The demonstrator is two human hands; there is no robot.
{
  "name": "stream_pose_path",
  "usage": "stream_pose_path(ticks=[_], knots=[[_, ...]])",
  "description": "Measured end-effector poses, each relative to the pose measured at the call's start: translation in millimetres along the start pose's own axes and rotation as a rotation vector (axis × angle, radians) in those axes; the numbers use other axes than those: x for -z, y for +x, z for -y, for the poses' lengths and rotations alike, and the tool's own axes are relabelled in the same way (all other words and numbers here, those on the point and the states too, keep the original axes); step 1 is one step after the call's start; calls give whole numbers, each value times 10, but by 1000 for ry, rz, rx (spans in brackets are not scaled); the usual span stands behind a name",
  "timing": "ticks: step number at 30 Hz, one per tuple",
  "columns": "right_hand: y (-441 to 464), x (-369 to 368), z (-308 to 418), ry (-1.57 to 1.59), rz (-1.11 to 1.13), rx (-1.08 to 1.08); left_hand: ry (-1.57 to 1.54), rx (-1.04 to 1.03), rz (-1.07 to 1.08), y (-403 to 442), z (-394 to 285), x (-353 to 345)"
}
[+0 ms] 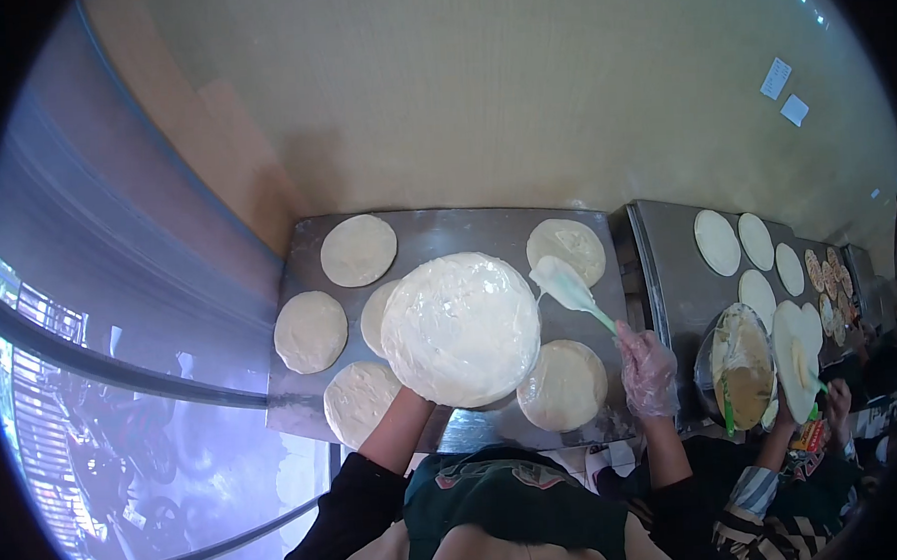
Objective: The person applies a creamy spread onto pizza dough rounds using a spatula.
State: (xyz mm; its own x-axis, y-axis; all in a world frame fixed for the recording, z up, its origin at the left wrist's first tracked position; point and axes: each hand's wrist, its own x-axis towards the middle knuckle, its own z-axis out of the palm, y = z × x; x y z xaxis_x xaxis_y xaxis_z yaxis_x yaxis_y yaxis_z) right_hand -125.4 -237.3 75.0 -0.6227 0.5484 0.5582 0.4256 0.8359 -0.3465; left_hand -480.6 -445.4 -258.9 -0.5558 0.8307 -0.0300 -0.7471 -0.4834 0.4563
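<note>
A large round dough base [461, 329], coated with glossy white cream, is held up over the metal table by my left hand [416, 399]. Most of that hand is hidden beneath the base; only its heel and wrist show. My right hand [648, 369], in a clear plastic glove, is closed around the green handle of a spatula [566, 283]. White cream coats the spatula's blade, which is close to the right edge of the base.
Several dough rounds [359, 251] lie on the metal table [446, 230]. Another table [658, 261] on the right bears more rounds and a large bowl [706, 369] of cream. A co-worker's hand [838, 399] holds a green-handled tool there. A wall [511, 97] stands behind.
</note>
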Motion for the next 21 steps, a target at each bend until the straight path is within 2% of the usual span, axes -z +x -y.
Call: stream_pose_path(ticks=[2, 4, 5, 7, 10, 13, 17, 19, 21], knots=[[32, 77, 78, -20, -27, 14, -4, -10, -5, -136, -32, 40], [-26, 165, 208, 27, 54, 166, -8, -15, -16, -204, -48, 83], [-15, 184, 259, 29, 56, 167, -11, -17, -21, -277, -80, 111], [17, 204, 330, -90, 122, 271, -18, -19, -26, -327, -74, 129], [93, -5, 245, -38, 23, 153, -28, -28, -29, -247, -84, 128], [223, -91, 182, 83, 58, 49, -32, -30, -35, -291, -107, 131], [270, -27, 276, 79, 45, 46, -51, -38, -50, -214, -60, 103], [309, -10, 371, 63, 67, 159, -57, -32, -63, -211, -135, 127], [355, -114, 333, -18, 46, 113, -58, -23, -68, -284, -46, 98]])
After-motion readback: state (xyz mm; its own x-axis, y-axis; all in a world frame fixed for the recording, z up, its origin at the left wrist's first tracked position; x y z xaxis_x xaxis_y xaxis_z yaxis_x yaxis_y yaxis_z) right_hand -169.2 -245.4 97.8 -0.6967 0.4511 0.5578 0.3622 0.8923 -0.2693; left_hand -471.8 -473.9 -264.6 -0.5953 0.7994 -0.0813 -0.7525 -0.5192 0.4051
